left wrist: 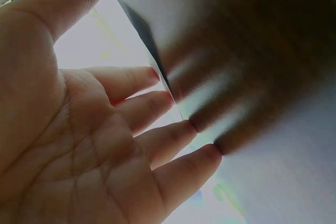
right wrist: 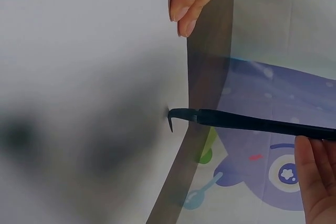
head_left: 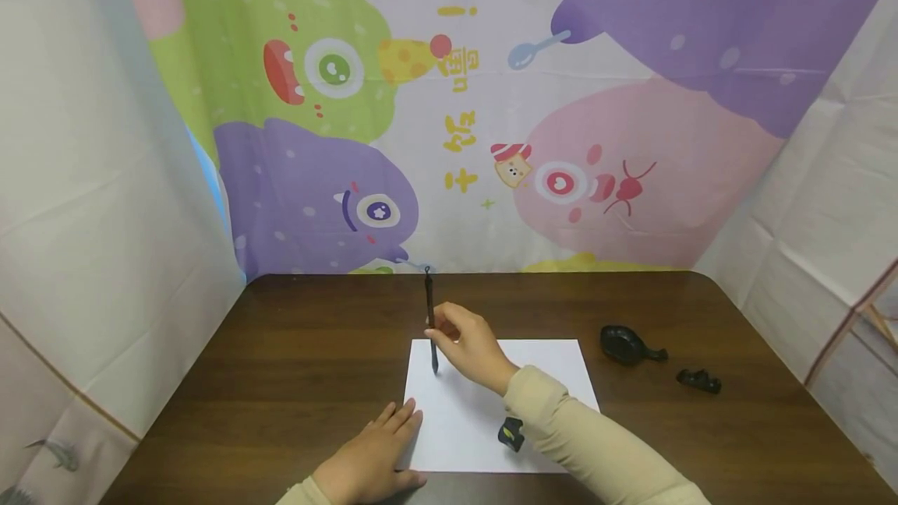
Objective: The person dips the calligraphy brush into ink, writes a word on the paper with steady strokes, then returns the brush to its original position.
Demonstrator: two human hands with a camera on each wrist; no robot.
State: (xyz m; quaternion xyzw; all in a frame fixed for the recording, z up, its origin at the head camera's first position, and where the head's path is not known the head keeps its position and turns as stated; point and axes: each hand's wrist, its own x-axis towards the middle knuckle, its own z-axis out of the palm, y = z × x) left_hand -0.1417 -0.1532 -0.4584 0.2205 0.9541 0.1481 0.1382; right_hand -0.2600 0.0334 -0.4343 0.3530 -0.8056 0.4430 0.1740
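Note:
In the head view my right hand (head_left: 471,343) pinches a dark calligraphy brush (head_left: 430,298), holding it nearly upright with its tip down over the upper left of a white sheet of paper (head_left: 459,431). The brush's bristles (right wrist: 179,113) bend against the paper in the right wrist view. My left hand (head_left: 372,450) lies flat with fingers straight, its fingertips on the sheet's lower left edge. Those outstretched fingers (left wrist: 173,142) also show in the left wrist view, holding nothing.
A black ink dish (head_left: 623,344) with a short handle stands right of the paper on the brown table (head_left: 295,380). Beside it lies a small black brush rest (head_left: 698,380). A small black object (head_left: 511,433) shows at my right sleeve. A cartoon-printed curtain (head_left: 463,240) hangs behind.

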